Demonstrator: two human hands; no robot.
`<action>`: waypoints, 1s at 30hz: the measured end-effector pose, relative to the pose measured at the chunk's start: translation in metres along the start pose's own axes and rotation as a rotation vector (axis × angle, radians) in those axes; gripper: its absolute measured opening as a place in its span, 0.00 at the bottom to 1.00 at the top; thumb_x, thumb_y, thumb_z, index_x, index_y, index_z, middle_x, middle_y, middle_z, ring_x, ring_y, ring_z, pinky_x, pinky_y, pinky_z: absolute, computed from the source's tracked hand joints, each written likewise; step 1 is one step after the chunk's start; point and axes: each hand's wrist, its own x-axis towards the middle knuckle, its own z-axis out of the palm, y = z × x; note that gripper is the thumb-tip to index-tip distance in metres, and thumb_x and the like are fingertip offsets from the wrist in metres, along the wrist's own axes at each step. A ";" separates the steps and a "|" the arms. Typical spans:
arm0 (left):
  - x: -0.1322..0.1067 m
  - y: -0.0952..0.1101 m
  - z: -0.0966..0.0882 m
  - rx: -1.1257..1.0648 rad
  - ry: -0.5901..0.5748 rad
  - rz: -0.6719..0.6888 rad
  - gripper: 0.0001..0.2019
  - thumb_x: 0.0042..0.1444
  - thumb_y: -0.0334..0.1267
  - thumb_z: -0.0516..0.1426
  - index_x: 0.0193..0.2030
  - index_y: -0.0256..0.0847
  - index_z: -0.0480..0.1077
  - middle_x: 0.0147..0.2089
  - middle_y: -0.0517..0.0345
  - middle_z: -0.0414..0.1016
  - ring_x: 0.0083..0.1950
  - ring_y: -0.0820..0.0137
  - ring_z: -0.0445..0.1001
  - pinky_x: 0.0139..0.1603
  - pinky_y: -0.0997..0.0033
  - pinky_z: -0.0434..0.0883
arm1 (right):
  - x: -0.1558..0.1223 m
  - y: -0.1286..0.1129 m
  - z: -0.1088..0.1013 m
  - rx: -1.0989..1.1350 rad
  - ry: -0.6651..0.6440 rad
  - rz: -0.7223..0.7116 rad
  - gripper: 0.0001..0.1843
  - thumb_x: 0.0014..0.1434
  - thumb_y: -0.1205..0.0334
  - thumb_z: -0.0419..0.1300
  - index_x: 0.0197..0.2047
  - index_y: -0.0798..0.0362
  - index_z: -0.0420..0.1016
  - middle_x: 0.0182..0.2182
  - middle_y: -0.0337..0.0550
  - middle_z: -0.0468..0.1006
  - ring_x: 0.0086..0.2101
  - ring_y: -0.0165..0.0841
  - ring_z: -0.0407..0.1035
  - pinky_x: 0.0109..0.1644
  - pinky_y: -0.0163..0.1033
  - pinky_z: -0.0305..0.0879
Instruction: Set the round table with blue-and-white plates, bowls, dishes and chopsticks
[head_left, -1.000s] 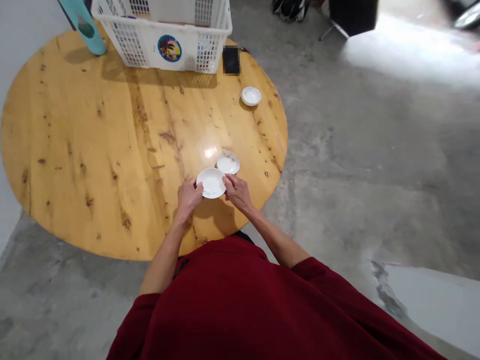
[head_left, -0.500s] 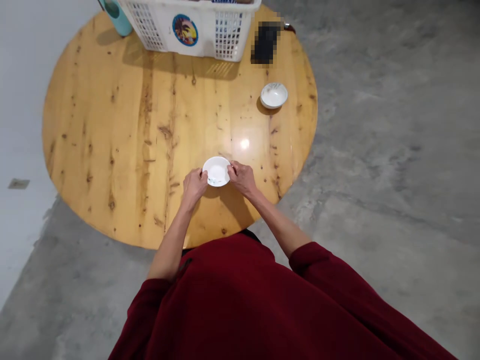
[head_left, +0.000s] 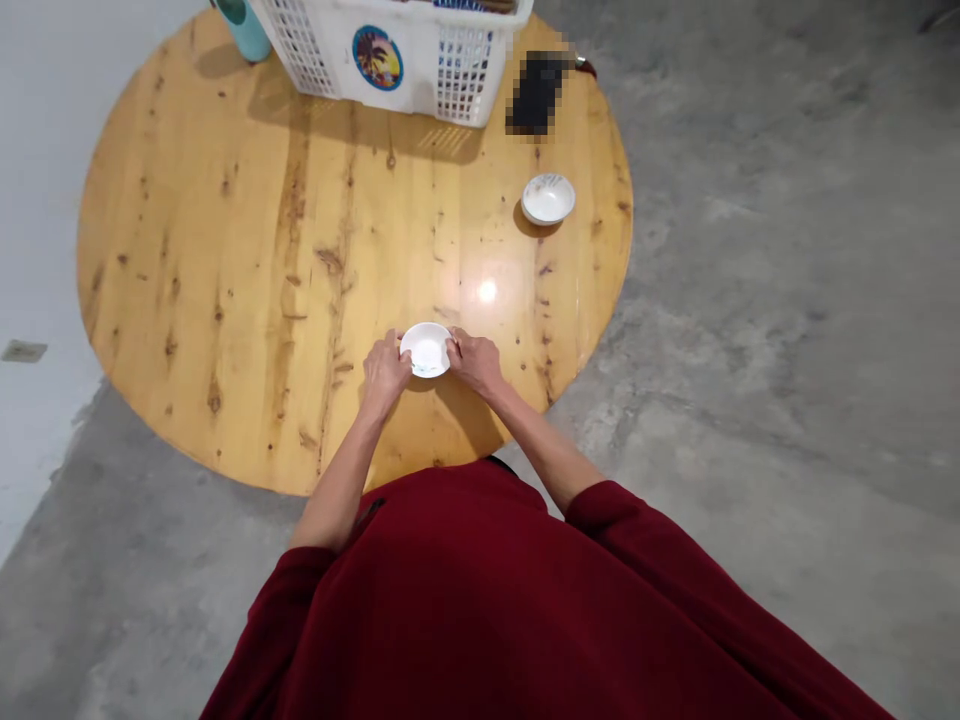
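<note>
Between my two hands is a small white bowl [head_left: 428,346] with a faint pattern on its inner near side. My left hand [head_left: 387,372] grips its left rim, thumb over the edge. On the opposite rim, my right hand [head_left: 474,360] holds on the same way, its thumb pressing inside. The fingers under the bowl are hidden. A shadow falls on the wooden table just below it. Farther off to the right, a second white bowl [head_left: 548,200] with a patterned inside rests on the tabletop, apart from both hands.
A white plastic basket [head_left: 420,100] with a round palm-tree sticker stands at the back of the oval wooden table [head_left: 187,250]. Left of it is a turquoise container [head_left: 246,32]. A dark, blurred-out flat object [head_left: 536,95] lies to its right. Concrete floor [head_left: 765,350] surrounds the table's right side.
The held bowl and both hands have shifted slightly left in view, and the bowl looks tilted a little more. The whole view has moved slightly. Both hands keep their grip.
</note>
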 end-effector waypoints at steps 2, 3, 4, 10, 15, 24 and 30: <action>0.001 0.000 0.000 0.024 0.000 -0.003 0.21 0.64 0.34 0.52 0.63 0.43 0.71 0.51 0.46 0.80 0.54 0.53 0.78 0.55 0.57 0.72 | -0.002 -0.004 -0.002 -0.022 -0.029 0.017 0.26 0.73 0.58 0.44 0.67 0.54 0.70 0.42 0.55 0.85 0.41 0.44 0.77 0.42 0.39 0.61; 0.001 0.000 -0.001 0.036 -0.002 -0.003 0.22 0.64 0.33 0.52 0.64 0.43 0.71 0.51 0.46 0.80 0.54 0.53 0.78 0.55 0.56 0.72 | -0.002 -0.006 -0.003 -0.028 -0.036 0.024 0.26 0.74 0.57 0.43 0.67 0.53 0.70 0.43 0.54 0.85 0.41 0.44 0.77 0.42 0.39 0.61; 0.002 0.000 -0.002 0.047 -0.002 -0.001 0.23 0.64 0.33 0.51 0.65 0.43 0.71 0.51 0.45 0.80 0.54 0.52 0.78 0.55 0.56 0.72 | -0.002 -0.007 -0.004 -0.028 -0.039 0.030 0.26 0.74 0.57 0.43 0.67 0.53 0.70 0.43 0.54 0.85 0.42 0.44 0.77 0.42 0.39 0.61; 0.007 -0.009 -0.002 0.027 0.028 0.022 0.24 0.65 0.37 0.52 0.67 0.43 0.70 0.53 0.42 0.79 0.54 0.52 0.78 0.54 0.57 0.72 | 0.000 -0.010 -0.008 0.104 -0.007 0.057 0.24 0.74 0.56 0.47 0.66 0.51 0.72 0.46 0.52 0.85 0.44 0.42 0.78 0.45 0.38 0.63; 0.017 -0.023 0.008 -0.104 -0.020 0.044 0.19 0.67 0.42 0.50 0.57 0.37 0.75 0.49 0.44 0.80 0.50 0.56 0.78 0.50 0.61 0.71 | 0.002 -0.010 -0.007 0.382 0.029 0.069 0.19 0.72 0.57 0.50 0.49 0.56 0.81 0.40 0.51 0.85 0.39 0.37 0.75 0.42 0.36 0.61; -0.010 -0.019 0.006 -0.143 -0.046 0.192 0.16 0.66 0.38 0.48 0.45 0.36 0.76 0.45 0.45 0.81 0.45 0.60 0.77 0.45 0.65 0.68 | -0.045 -0.011 0.004 0.525 0.188 0.140 0.18 0.62 0.57 0.51 0.21 0.50 0.60 0.19 0.37 0.65 0.24 0.30 0.59 0.31 0.36 0.49; -0.046 0.004 0.019 -0.159 -0.137 0.278 0.16 0.67 0.37 0.49 0.49 0.37 0.77 0.48 0.44 0.80 0.48 0.60 0.77 0.48 0.66 0.68 | -0.100 0.011 0.017 0.642 0.380 0.255 0.19 0.57 0.47 0.48 0.21 0.48 0.58 0.18 0.38 0.64 0.23 0.32 0.58 0.30 0.38 0.51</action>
